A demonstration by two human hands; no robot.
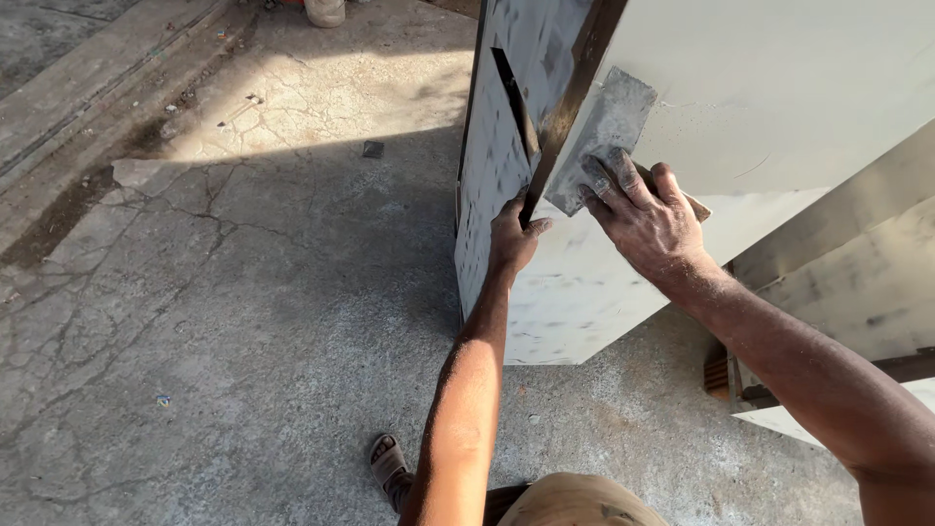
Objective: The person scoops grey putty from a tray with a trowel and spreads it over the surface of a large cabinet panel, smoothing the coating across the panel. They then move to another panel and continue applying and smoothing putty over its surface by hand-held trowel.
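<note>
A large white-painted cabinet (779,88) stands tilted in front of me, with a dark bare edge (575,88) running down its corner. My right hand (648,219) grips a wide metal putty knife (606,131), its grey blade pressed flat against the cabinet face beside that edge. My left hand (513,234) holds the corner of the cabinet just below the blade, fingers curled around the edge. The side panel (497,166) is patchy white with a dark slot in it.
Cracked grey concrete floor (243,292) spreads to the left, half in shadow, half in sun. A raised kerb (88,88) runs along the upper left. Another white panel piece (857,292) stands at the right. My sandalled foot (388,466) shows at the bottom.
</note>
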